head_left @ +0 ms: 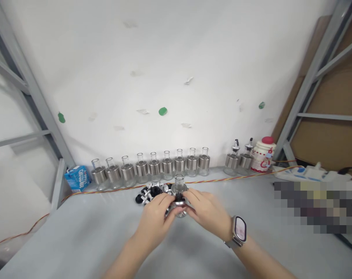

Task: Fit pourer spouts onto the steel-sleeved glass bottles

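A black-and-silver pour spout (180, 202) is pinched between the fingertips of both my hands. My left hand (156, 214) closes on its left side, and my right hand (208, 214) closes on its right side, with a watch on that wrist. Directly behind the spout stands a clear glass bottle (179, 181) with an open neck; my fingers and the spout cover its middle. Just left of the bottle lies a pile of loose black and silver pour spouts (155, 190), partly hidden by my left hand.
Several glass bottles with metal sleeves (141, 169) line the wall, open at the top. Two bottles with spouts fitted (232, 162) stand right, beside a white jar with a red lid (263, 155). A blue carton (78, 179) sits left; a twisted wire (216, 180) crosses the table.
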Motion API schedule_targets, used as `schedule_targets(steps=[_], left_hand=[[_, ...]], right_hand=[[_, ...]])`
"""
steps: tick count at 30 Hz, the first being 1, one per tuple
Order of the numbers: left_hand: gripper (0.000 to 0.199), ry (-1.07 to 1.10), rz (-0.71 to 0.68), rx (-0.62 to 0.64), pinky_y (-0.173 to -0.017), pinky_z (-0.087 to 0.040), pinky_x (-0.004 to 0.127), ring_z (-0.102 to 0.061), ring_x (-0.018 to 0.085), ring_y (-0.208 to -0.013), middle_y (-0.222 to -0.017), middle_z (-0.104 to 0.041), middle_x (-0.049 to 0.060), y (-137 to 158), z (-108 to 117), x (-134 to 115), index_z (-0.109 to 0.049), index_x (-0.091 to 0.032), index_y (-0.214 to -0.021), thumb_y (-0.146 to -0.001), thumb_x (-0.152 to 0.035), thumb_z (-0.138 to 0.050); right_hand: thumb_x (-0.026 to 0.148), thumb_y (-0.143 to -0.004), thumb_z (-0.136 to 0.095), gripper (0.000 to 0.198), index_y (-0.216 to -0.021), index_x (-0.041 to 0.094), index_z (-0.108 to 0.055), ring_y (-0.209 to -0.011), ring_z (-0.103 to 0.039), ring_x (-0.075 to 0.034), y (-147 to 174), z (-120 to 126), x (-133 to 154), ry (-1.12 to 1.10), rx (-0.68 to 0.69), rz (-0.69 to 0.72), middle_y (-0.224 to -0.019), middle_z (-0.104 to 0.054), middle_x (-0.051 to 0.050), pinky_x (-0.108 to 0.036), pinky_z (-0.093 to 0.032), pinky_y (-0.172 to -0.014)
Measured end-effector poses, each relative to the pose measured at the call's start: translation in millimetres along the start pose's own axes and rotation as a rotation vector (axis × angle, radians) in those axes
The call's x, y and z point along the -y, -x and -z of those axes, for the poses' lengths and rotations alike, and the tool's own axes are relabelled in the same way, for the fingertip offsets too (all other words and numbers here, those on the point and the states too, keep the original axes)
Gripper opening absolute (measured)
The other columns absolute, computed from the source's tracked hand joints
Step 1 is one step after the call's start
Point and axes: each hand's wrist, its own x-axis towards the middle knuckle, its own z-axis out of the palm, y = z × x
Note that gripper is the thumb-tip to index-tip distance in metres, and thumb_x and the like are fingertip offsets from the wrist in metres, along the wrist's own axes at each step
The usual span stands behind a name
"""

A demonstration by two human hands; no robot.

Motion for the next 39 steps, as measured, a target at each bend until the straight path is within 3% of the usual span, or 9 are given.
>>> schedule_targets(steps=[4,13,19,27,31,35,39], left_hand=[[0.016,-0.079,-0.072,0.018,-0.067,-0.045,0.029,-0.055,0.017,-0.078,-0.086,-0.06,0.007,-0.3,0.8,0.0,-0.053,-0.018,-0.093,-0.082,-0.026,-0.044],[0.019,-0.243,-0.168,0.097,-0.056,-0.04,0.026,-0.051,0.015,-0.066,-0.072,-0.054,0.004,-0.8,1.6,-4.5,-0.052,-0.018,-0.075,-0.084,-0.027,-0.039],[0.015,-0.409,-0.263,0.156,-0.056,-0.038,0.029,-0.048,0.017,-0.067,-0.072,-0.051,0.003,1.9,-8.2,1.3,-0.048,-0.018,-0.069,-0.082,-0.016,-0.04],[0.018,-0.415,-0.281,0.112,-0.053,-0.036,0.028,-0.045,0.017,-0.064,-0.069,-0.05,0.002,3.4,-16.4,2.0,-0.048,-0.018,-0.066,-0.08,-0.01,-0.039],[0.018,-0.338,-0.26,0.018,-0.057,-0.038,0.028,-0.048,0.017,-0.067,-0.071,-0.053,0.004,1.1,-12.1,1.8,-0.051,-0.017,-0.07,-0.083,-0.014,-0.039],[0.01,-0.036,-0.162,-0.119,-0.065,-0.042,0.027,-0.052,0.016,-0.075,-0.081,-0.057,0.006,-0.5,-1.3,-4.5,-0.053,-0.017,-0.083,-0.083,-0.02,-0.043],[0.009,0.187,-0.023,-0.12,-0.061,-0.042,0.025,-0.052,0.014,-0.068,-0.075,-0.056,0.002,0.4,4.9,-11.4,-0.052,-0.018,-0.085,-0.083,-0.022,-0.044]], right_hand=[[0.023,-0.079,-0.049,0.012,-0.09,0.017,-0.047,-0.069,-0.055,-0.017,0.6,0.4,-0.1,0.012,0.014,-0.024,-0.078,-0.057,-0.004,-0.027,-0.038,-0.056],[0.027,-0.081,-0.048,0.012,-0.074,0.018,-0.046,-0.058,-0.051,-0.014,-1.1,4.3,5.1,0.046,0.048,0.092,-0.068,-0.054,-0.001,-0.026,-0.03,-0.049],[0.035,-0.084,-0.041,0.023,-0.071,0.017,-0.047,-0.054,-0.048,-0.013,0.6,0.7,3.4,0.034,0.065,0.134,-0.065,-0.054,-0.002,-0.027,-0.027,-0.048],[0.023,-0.081,-0.042,0.016,-0.066,0.018,-0.046,-0.055,-0.047,-0.014,3.8,-5.2,-2.6,-0.004,0.035,0.17,-0.061,-0.052,-0.001,-0.027,-0.025,-0.049],[0.021,-0.083,-0.039,0.019,-0.065,0.019,-0.045,-0.054,-0.047,-0.013,3.1,-6.0,-1.3,0.0,-0.02,0.14,-0.06,-0.052,0.0,-0.027,-0.027,-0.05],[0.028,-0.084,-0.04,0.017,-0.072,0.018,-0.047,-0.057,-0.049,-0.013,1.4,0.3,3.6,-0.045,-0.103,0.045,-0.063,-0.054,-0.001,-0.025,-0.03,-0.051],[0.026,-0.085,-0.039,0.015,-0.077,0.017,-0.048,-0.057,-0.05,-0.013,0.7,4.0,5.1,-0.07,-0.135,0.044,-0.064,-0.056,-0.001,-0.024,-0.032,-0.052]])
